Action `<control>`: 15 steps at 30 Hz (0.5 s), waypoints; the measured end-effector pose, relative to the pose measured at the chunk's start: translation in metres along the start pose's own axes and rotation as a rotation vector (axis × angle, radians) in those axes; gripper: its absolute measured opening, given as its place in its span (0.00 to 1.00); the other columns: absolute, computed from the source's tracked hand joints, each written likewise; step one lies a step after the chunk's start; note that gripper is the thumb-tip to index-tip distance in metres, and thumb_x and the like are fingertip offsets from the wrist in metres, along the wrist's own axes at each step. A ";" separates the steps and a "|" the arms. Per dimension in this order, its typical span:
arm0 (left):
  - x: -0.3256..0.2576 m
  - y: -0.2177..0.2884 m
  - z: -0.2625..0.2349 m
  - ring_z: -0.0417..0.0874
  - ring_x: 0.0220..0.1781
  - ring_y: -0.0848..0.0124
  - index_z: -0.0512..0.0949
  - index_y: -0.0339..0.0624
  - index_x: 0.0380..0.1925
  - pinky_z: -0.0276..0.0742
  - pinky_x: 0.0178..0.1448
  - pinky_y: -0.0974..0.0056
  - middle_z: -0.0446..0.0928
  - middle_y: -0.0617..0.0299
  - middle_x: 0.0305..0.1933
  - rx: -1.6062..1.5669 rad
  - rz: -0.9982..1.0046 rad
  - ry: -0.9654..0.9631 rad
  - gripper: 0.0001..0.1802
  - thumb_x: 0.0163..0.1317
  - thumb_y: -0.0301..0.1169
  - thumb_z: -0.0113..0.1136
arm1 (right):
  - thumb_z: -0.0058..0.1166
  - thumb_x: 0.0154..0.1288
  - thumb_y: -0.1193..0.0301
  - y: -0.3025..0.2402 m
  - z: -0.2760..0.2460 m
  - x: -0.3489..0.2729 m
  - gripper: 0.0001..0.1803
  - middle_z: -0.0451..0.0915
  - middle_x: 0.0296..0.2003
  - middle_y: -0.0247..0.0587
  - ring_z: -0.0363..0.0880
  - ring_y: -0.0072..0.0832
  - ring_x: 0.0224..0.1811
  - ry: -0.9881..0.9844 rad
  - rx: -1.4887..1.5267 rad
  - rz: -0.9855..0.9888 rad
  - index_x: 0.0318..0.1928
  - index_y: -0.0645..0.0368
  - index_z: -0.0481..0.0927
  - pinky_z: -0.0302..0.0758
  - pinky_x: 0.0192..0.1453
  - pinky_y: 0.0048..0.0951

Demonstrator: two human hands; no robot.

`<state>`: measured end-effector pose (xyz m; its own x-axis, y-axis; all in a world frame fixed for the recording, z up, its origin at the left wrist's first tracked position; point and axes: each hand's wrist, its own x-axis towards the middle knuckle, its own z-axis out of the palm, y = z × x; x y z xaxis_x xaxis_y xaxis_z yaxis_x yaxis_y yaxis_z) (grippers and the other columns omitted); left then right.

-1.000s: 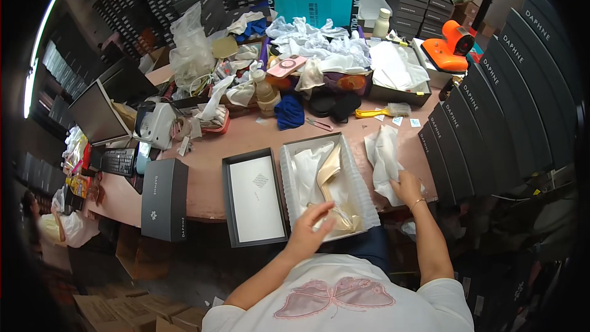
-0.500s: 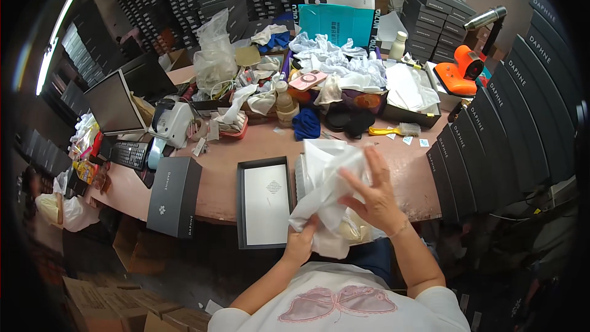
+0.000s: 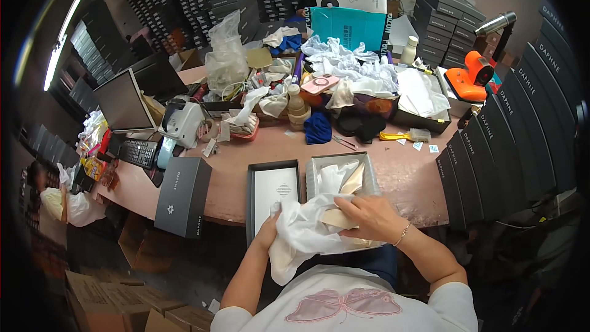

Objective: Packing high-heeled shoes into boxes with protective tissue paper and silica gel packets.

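Left hand (image 3: 268, 232) is closed on the edge of a crumpled, thin white wrapping (image 3: 301, 224); paper or cloth, can't tell. Right hand (image 3: 372, 216), thumb and fingers clamped on what looks like a smooth beige shoe (image 3: 336, 218), mostly hidden, is at the wrapping's right side, near the left hand. Open dark-grey box with pale ribbed lining (image 3: 371, 177) sits just beyond and partly under the right hand; a shiny champagne-coloured shoe (image 3: 353, 181) lies inside, past the right fingers. Dark-grey rectangular lid with white inner panel (image 3: 273, 184) is just beyond the left hand; dark-grey shoebox (image 3: 181, 197) well to that hand's left. Step in hand reads as wrapping or unwrapping the held shoe, direction unclear. Next move calls for left grip holding the wrapping open, right grip steady on the shoe.
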<state>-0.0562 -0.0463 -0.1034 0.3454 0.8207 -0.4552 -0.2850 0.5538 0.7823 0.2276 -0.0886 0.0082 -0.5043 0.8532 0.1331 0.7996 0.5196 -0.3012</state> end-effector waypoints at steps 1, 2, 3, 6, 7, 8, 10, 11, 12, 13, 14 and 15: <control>0.005 0.010 0.002 0.77 0.57 0.62 0.69 0.35 0.60 0.73 0.62 0.58 0.75 0.52 0.57 0.107 0.062 0.164 0.29 0.72 0.49 0.45 | 0.68 0.48 0.53 0.007 0.008 -0.004 0.32 0.80 0.33 0.43 0.82 0.40 0.37 0.058 0.043 0.065 0.51 0.55 0.74 0.77 0.37 0.39; 0.009 0.018 0.007 0.76 0.58 0.62 0.68 0.35 0.61 0.72 0.63 0.58 0.74 0.52 0.57 0.212 0.118 0.327 0.29 0.72 0.49 0.43 | 0.68 0.48 0.53 0.016 0.014 -0.010 0.32 0.80 0.34 0.44 0.82 0.41 0.36 0.113 0.088 0.134 0.50 0.55 0.74 0.77 0.36 0.40; 0.006 0.025 0.019 0.76 0.59 0.62 0.68 0.34 0.60 0.71 0.64 0.58 0.73 0.51 0.59 -0.247 0.328 0.160 0.30 0.74 0.50 0.39 | 0.68 0.48 0.52 0.028 0.021 -0.017 0.32 0.80 0.34 0.45 0.82 0.42 0.36 0.163 0.127 0.211 0.50 0.56 0.74 0.77 0.35 0.40; -0.007 0.040 0.049 0.71 0.63 0.60 0.68 0.33 0.61 0.66 0.67 0.57 0.71 0.49 0.61 -0.151 0.732 0.265 0.33 0.74 0.52 0.34 | 0.67 0.53 0.55 0.090 0.064 -0.040 0.28 0.80 0.31 0.44 0.82 0.33 0.31 0.458 0.338 0.509 0.47 0.60 0.74 0.76 0.33 0.34; -0.006 0.034 0.061 0.70 0.64 0.60 0.67 0.34 0.61 0.64 0.69 0.56 0.71 0.51 0.61 -0.021 0.863 0.235 0.32 0.74 0.52 0.34 | 0.66 0.55 0.55 0.108 0.072 -0.050 0.27 0.80 0.30 0.43 0.81 0.30 0.30 0.580 0.448 0.562 0.47 0.61 0.74 0.76 0.31 0.32; -0.006 0.031 0.071 0.70 0.65 0.59 0.67 0.35 0.61 0.63 0.70 0.55 0.71 0.52 0.61 0.109 1.000 0.203 0.32 0.74 0.52 0.34 | 0.66 0.56 0.56 0.114 0.067 -0.059 0.27 0.80 0.30 0.41 0.80 0.27 0.29 0.580 0.650 0.689 0.47 0.62 0.74 0.75 0.29 0.29; 0.002 0.036 0.093 0.70 0.65 0.55 0.76 0.35 0.39 0.48 0.75 0.44 0.75 0.51 0.56 0.872 1.336 0.187 0.19 0.65 0.43 0.54 | 0.64 0.59 0.57 0.117 0.053 -0.074 0.26 0.79 0.30 0.38 0.78 0.20 0.27 0.568 1.055 0.929 0.48 0.63 0.74 0.72 0.24 0.23; 0.014 0.031 0.102 0.70 0.65 0.55 0.77 0.37 0.32 0.44 0.75 0.42 0.76 0.53 0.54 1.151 1.397 0.106 0.14 0.58 0.38 0.62 | 0.64 0.60 0.57 0.115 0.047 -0.081 0.25 0.79 0.29 0.36 0.77 0.19 0.26 0.621 1.103 0.894 0.48 0.63 0.74 0.71 0.23 0.22; 0.035 0.026 0.108 0.71 0.64 0.56 0.78 0.38 0.32 0.43 0.75 0.42 0.77 0.54 0.54 1.320 1.371 0.008 0.10 0.55 0.34 0.63 | 0.63 0.61 0.57 0.113 0.043 -0.088 0.25 0.78 0.29 0.35 0.77 0.18 0.25 0.673 1.150 0.858 0.48 0.63 0.74 0.70 0.22 0.20; 0.061 0.019 0.111 0.71 0.64 0.57 0.79 0.40 0.31 0.42 0.75 0.41 0.77 0.55 0.53 1.485 1.339 -0.089 0.07 0.53 0.29 0.64 | 0.63 0.61 0.57 0.110 0.037 -0.095 0.25 0.77 0.29 0.34 0.76 0.17 0.24 0.721 1.194 0.820 0.49 0.63 0.74 0.68 0.21 0.19; 0.090 0.016 0.114 0.74 0.59 0.59 0.80 0.41 0.30 0.46 0.74 0.42 0.79 0.55 0.49 1.683 1.136 -0.100 0.07 0.50 0.30 0.64 | 0.63 0.61 0.58 0.104 0.028 -0.099 0.26 0.78 0.32 0.34 0.76 0.17 0.28 0.686 1.177 0.790 0.51 0.64 0.73 0.71 0.23 0.19; 0.116 0.008 0.113 0.78 0.55 0.60 0.81 0.41 0.29 0.50 0.73 0.42 0.81 0.54 0.44 1.871 0.916 -0.112 0.08 0.47 0.30 0.64 | 0.63 0.61 0.58 0.096 0.021 -0.100 0.27 0.78 0.34 0.35 0.76 0.17 0.29 0.669 1.166 0.760 0.53 0.64 0.73 0.72 0.25 0.19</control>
<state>0.0829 0.0378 -0.1014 0.7235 0.6635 0.1903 0.6487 -0.7478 0.1413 0.3476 -0.1252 -0.0540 0.3780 0.9204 -0.0997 -0.0588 -0.0836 -0.9948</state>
